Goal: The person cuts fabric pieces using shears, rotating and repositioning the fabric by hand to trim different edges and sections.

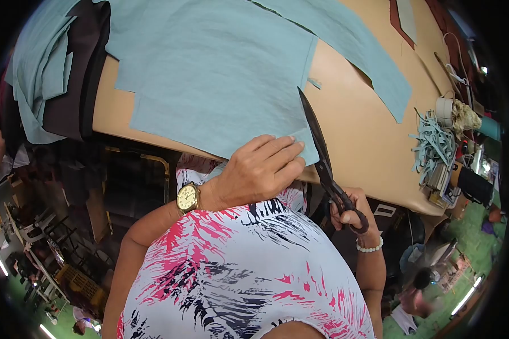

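A large piece of light blue fabric (209, 73) lies spread over the tan table. At its near right corner, my left hand (266, 166) grips the edge, with the fingers together on top and the thumb hidden. My right hand (350, 212) is wrapped round the handles of large dark scissors (324, 161), just off the table's front edge. The long blades point away from me along the fabric's right edge, and they look closed together. A small blue scrap (314, 83) lies near the blade tip.
A second blue strip (373, 68) lies to the right on the table (356, 147). Blue trimmings (432, 144) hang in a bundle at the right end, beside a white roll (444, 111). Dark and blue cloth (73, 107) drapes over the left side. Reddish-brown pieces (402, 25) lie far right.
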A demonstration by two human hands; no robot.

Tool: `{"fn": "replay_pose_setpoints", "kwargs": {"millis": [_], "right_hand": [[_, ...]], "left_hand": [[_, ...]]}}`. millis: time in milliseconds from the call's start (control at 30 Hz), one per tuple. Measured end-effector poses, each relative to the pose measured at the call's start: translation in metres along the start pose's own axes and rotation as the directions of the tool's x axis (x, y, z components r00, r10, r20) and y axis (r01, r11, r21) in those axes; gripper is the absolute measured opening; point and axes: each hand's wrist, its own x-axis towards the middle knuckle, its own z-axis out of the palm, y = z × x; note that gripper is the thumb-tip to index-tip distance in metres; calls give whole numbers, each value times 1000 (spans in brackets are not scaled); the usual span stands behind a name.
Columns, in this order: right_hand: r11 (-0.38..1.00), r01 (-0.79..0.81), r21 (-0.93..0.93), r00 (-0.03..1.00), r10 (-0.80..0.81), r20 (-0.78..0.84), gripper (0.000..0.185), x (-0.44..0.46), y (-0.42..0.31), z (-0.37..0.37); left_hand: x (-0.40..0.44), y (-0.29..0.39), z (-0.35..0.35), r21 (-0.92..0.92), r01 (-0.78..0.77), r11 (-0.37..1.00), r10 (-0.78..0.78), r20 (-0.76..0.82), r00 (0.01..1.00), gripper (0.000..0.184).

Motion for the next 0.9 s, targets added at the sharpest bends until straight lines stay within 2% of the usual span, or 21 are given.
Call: {"fn": "replay_pose_setpoints", "kwargs": {"millis": [300, 800, 900], "right_hand": [[1000, -10, 21, 1000, 9, 17, 45, -3, 3, -1], [999, -25, 33, 1000, 25, -6, 42, -5, 6, 6], [997, -37, 63, 999, 36, 20, 31, -6, 10, 4]], "left_hand": [[-1, 0, 0, -14, 0, 1000, 1, 3, 1000, 13], [-2, 0, 2, -14, -2, 1000, 2, 1, 1000, 12], [-3, 0, 2, -17, 2, 1000, -2, 2, 1000, 12]]}}
